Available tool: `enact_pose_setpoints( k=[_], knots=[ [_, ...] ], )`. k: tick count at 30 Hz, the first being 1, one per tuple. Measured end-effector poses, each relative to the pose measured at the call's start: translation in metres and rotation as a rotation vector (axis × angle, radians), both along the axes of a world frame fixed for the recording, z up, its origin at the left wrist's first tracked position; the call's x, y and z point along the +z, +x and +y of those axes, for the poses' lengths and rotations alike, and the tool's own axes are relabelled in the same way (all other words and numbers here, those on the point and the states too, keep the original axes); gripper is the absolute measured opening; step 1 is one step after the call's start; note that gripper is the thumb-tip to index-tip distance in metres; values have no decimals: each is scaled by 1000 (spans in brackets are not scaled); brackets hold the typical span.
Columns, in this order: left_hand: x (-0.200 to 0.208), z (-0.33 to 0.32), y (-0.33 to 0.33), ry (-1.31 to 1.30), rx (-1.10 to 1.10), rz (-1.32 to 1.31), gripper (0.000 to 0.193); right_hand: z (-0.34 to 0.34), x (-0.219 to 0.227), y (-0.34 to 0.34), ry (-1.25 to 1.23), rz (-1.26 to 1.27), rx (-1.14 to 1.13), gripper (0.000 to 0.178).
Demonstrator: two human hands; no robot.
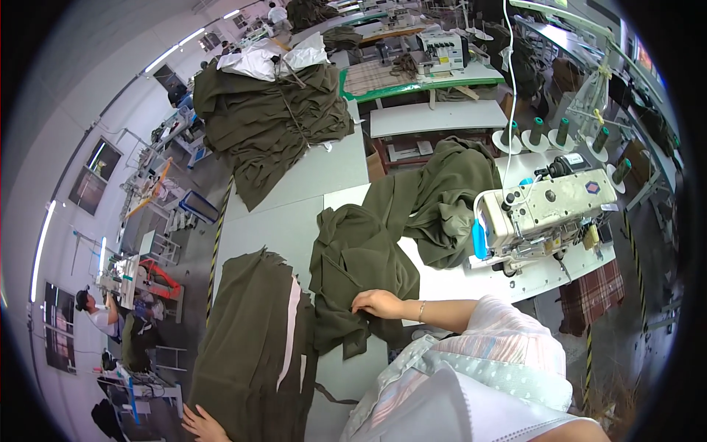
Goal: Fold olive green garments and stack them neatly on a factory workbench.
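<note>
A stack of olive-green cut fabric pieces (pixel 239 331) lies on the table to the left, with pale pink strips (pixel 292 328) along its right side. My left hand (pixel 205 425) rests at the stack's near left edge, fingers outstretched and apart. Right of the stack lies a crumpled olive-green garment (pixel 346 258), reaching back toward the sewing machine. My right hand (pixel 378 303) has its fingers curled and pinched on this garment near its front; the fold hides part of the fingertips.
An industrial sewing machine (pixel 549 210) stands at the right, with several thread cones (pixel 562 131) behind it. Farther back on the white table (pixel 258 225) sits a large bundle of olive-green pieces (pixel 272 118). A plaid cloth (pixel 593 295) hangs below the machine. Other people work at the far left.
</note>
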State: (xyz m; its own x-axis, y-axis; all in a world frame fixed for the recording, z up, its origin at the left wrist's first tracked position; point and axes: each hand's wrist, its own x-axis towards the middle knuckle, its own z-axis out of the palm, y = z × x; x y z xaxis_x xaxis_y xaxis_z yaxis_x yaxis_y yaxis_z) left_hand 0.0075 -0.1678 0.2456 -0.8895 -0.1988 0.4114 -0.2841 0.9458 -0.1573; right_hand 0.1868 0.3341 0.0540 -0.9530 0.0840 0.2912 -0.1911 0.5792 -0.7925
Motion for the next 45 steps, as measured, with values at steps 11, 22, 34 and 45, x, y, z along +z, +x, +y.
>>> enact_pose_setpoints(
  k=[11,22,34,45],
  knots=[
    [10,49,45,32,-285,251,49,11,-59,30,392,-60,275,32],
    [-235,281,118,369,-928,-655,65,7,-33,26,82,-106,209,35],
    [-248,281,119,820,-805,-352,105,-5,-47,67,130,-326,20,35],
    [-232,238,116,1303,-927,-155,48,-40,-27,38,227,-250,135,31]
  ],
)
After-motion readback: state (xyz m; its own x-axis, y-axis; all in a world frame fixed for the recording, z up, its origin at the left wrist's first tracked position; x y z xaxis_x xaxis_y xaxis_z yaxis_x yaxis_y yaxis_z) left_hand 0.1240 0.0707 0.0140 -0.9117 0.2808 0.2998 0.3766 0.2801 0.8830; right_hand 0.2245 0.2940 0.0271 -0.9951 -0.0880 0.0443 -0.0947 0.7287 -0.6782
